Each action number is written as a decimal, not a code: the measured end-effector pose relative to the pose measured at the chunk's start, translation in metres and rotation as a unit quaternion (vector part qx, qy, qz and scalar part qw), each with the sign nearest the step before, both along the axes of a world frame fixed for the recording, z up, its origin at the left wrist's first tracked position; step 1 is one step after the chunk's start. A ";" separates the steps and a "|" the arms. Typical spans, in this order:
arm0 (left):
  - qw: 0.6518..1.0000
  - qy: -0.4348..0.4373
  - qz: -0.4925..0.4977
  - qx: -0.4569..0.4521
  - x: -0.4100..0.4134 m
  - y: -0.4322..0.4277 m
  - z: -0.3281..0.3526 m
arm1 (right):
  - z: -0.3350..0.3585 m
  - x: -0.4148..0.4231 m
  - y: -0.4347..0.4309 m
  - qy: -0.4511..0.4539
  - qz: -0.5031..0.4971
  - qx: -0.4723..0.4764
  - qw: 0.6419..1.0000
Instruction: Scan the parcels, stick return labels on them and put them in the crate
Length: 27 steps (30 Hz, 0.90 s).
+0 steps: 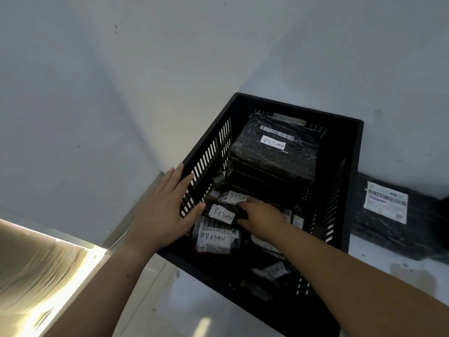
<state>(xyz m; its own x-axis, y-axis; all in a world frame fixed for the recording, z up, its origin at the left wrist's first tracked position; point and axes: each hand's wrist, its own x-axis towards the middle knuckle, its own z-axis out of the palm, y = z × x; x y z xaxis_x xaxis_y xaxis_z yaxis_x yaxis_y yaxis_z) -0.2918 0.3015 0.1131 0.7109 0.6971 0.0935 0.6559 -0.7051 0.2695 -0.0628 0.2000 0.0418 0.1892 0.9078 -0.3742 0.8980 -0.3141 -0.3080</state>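
The left hand (pixel 160 210) rests with straight fingers on the left wall of the black crate (pixel 298 107), holding nothing. Inside, the right hand (pixel 262 215) curls its fingers round a small parcel (pixel 222 214) marked RETURN, and I think it is putting it down in front of the big parcel (pixel 272 161). Next it should let go and lift straight up, as the walls are close, then reach for the flat parcel (pixel 393 224) on the tabletop (pixel 379 261) just beside the crate.
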 end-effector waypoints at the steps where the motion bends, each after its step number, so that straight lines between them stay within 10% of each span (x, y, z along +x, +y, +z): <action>1: 1.000 0.003 0.000 0.002 -0.001 0.000 0.000 | 0.001 -0.001 -0.002 0.005 -0.007 0.002 1.000; 11: 0.998 -0.043 -0.036 0.015 -0.004 0.005 -0.006 | 0.074 0.002 -0.074 0.028 0.032 0.015 0.999; 18: 0.962 -0.200 -0.074 -0.171 0.076 -0.113 0.011 | 0.102 0.042 -0.208 -0.013 -0.019 0.186 0.982; 27: 0.937 -0.137 -0.097 -0.306 0.154 -0.239 0.003 | 0.063 0.066 -0.365 0.155 -0.207 0.080 0.963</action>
